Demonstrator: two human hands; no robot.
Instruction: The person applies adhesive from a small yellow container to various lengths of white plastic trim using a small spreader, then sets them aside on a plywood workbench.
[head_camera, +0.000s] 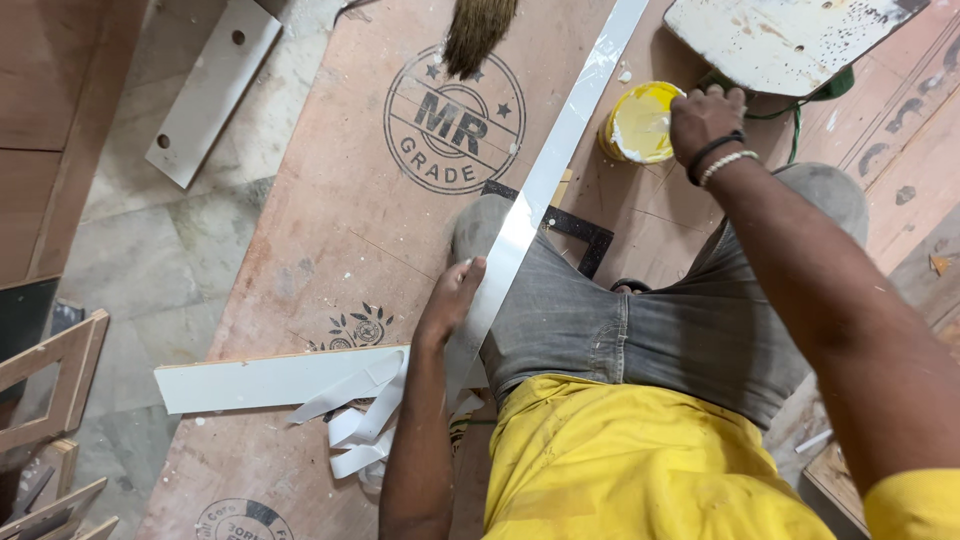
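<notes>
Both hands are busy: the person's left hand (452, 298) lies flat, fingers together, pressing on a long white laminate strip (548, 170) that runs diagonally from beside the knee up to the top edge of the view. The right hand (703, 118) is reaching out to a small round tub of yellow glue (637, 122), fingers curled down at its rim; can't tell whether it's gripping anything since the fingertips are hidden behind the knuckles. That wrist has a black band and a white beaded bracelet on it. The person is squatting in grey jeans and a yellow shirt on a big plywood sheet (330, 210) with a round black stamp printed on it. The strip crosses over a black metal square (580, 232) that pokes out by the knee. Near the left forearm there's a white board piece (270, 378) lying flat, with a tangle of loose white strip offcuts (362, 425) at its end. A brush's bristles (478, 32) dip in from the top, and a paint-spattered white panel (780, 40) sits just past the tub.
</notes>
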